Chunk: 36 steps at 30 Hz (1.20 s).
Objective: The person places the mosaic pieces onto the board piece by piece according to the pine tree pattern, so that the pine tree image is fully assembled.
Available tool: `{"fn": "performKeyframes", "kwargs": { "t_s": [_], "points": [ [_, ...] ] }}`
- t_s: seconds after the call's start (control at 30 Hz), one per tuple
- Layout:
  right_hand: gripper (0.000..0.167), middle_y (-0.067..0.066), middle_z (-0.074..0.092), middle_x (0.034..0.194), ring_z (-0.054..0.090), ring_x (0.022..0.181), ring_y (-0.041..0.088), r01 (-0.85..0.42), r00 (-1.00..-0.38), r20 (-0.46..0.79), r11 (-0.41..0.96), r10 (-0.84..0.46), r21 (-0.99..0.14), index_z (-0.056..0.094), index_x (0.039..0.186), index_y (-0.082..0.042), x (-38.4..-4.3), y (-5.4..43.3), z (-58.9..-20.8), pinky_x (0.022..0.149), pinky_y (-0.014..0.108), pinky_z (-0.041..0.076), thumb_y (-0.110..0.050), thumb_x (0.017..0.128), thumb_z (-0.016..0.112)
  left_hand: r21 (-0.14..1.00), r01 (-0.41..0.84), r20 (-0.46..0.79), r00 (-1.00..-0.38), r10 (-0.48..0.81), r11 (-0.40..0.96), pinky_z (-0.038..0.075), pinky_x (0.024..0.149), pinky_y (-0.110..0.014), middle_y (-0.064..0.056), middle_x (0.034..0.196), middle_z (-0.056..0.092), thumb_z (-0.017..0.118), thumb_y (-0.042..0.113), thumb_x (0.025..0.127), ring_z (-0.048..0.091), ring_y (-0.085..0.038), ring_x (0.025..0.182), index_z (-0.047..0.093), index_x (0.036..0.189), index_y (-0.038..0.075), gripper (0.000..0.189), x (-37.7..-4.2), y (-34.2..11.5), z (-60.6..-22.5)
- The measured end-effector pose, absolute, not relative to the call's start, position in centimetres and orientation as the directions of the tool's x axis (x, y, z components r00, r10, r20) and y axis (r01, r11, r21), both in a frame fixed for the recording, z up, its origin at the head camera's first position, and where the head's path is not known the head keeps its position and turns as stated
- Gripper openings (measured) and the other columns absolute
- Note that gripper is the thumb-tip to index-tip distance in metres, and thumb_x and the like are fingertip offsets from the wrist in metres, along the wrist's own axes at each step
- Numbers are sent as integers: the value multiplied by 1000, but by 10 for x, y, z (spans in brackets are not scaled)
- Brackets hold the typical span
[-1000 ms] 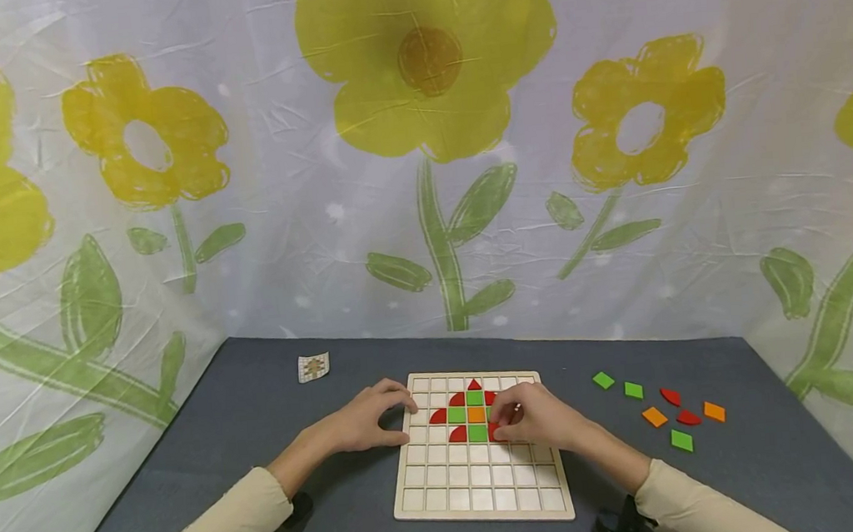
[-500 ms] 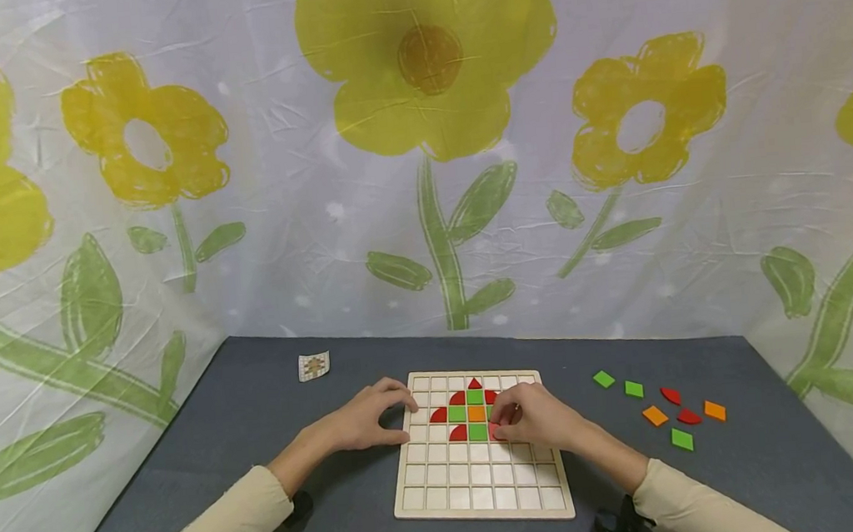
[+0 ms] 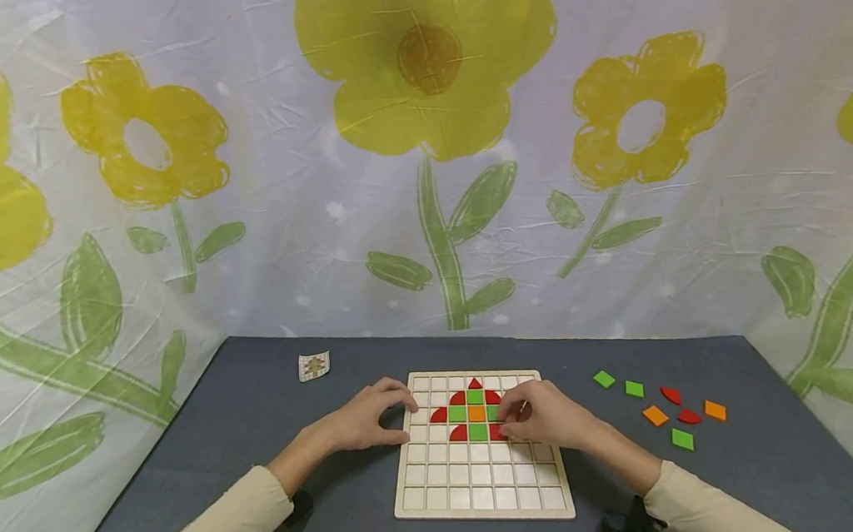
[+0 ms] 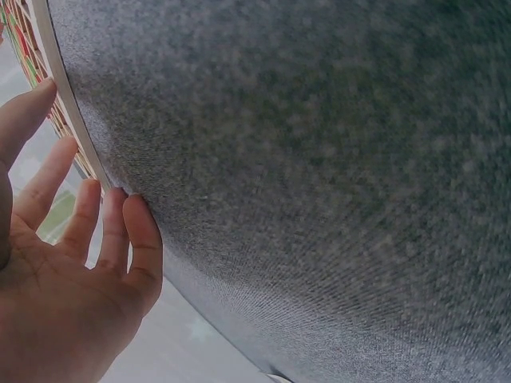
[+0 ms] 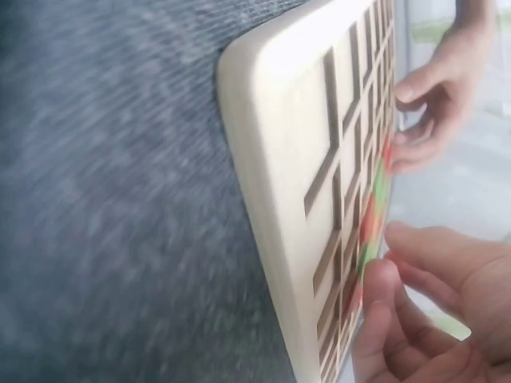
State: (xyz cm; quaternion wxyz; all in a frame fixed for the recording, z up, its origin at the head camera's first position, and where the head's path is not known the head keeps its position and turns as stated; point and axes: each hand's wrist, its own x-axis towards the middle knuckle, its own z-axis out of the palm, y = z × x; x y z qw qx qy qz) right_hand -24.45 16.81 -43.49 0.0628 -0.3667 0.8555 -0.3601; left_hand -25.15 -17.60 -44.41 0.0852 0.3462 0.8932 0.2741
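A pale wooden grid board (image 3: 482,495) lies on the dark table. Near its far half, green squares, an orange square (image 3: 476,413), red quarter-round tiles and a red triangle (image 3: 474,384) sit in the cells. My left hand (image 3: 367,418) rests its fingertips and thumb against the board's left rim, fingers spread and lightly bent, as the left wrist view also shows. Over the board's right side, my right hand (image 3: 547,415) has its thumb tip at a red tile (image 3: 495,433) lying in its cell. Its bent fingers show no tile between them and partly hide the right-hand cells.
Loose tiles lie right of the board: several green ones such as a green square (image 3: 682,439), two orange squares (image 3: 714,411) and two red quarter-rounds (image 3: 689,416). A small patterned card (image 3: 314,367) lies at the back left. A flower-printed cloth (image 3: 262,187) hangs behind the table.
My right hand has shifted slightly to the right, uncovering more of the red tile and the green square above it. The left hand has stayed in place at the rim.
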Motion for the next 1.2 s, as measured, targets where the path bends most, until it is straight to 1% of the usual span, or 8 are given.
{"fn": "performKeyframes", "kwargs": {
  "t_s": [0.13,0.33,0.5,0.6,0.7,0.87,1.0,1.2],
  "points": [
    [6,-5,68,84,61,70,11,-581,-720,156,465,-676,-667,76,97,-7,-243,180,-433,63,28,52,-5,91,77,540,574,39,-748,663,616,36,102,-61,-14,136,48,79,22,92,46,-40,127,66,120,11,33,-252,-176,-445],
    [6,-5,66,87,59,70,12,-538,-755,131,493,-642,-684,74,99,-10,-243,206,-434,62,28,51,-10,93,77,542,571,35,-748,663,616,36,102,-61,-14,136,48,79,22,92,46,-39,127,66,120,12,33,-252,-175,-444],
    [8,-2,67,87,60,70,15,-527,-757,156,451,-635,-721,74,99,-6,-243,230,-435,61,28,51,-11,93,77,544,572,34,-746,665,614,37,102,-61,-15,137,48,79,23,92,45,-40,127,66,120,12,33,-250,-174,-443],
    [11,1,68,88,63,72,19,-517,-756,173,414,-631,-749,73,101,-2,-242,244,-435,62,29,52,-9,93,76,544,571,34,-747,663,615,37,101,-61,-14,136,48,79,23,92,45,-40,127,66,120,12,33,-250,-174,-443],
    [14,5,68,91,65,75,23,-488,-766,164,396,-622,-777,71,104,1,-240,259,-434,65,30,53,-9,94,75,545,568,32,-750,661,617,37,102,-61,-14,136,48,79,23,92,45,-40,127,66,120,11,33,-251,-175,-443],
    [16,8,67,95,67,80,24,-453,-794,155,402,-588,-796,70,107,3,-237,282,-434,69,31,54,-6,95,73,547,564,26,-750,661,619,36,102,-62,-15,137,47,79,22,93,45,-41,128,65,121,10,33,-250,-175,-442],
    [18,7,68,94,67,80,24,-424,-819,140,424,-557,-800,69,108,5,-234,298,-433,69,31,55,-6,95,73,551,562,23,-749,662,617,36,102,-62,-16,137,47,78,22,93,45,-41,128,65,121,10,34,-249,-175,-441],
    [20,8,69,94,69,82,28,-407,-847,130,472,-516,-782,69,108,5,-231,322,-426,68,32,55,-9,95,73,549,568,30,-747,664,614,36,102,-62,-15,137,48,79,23,92,45,-40,128,65,121,11,34,-251,-175,-443]
  ]
}}
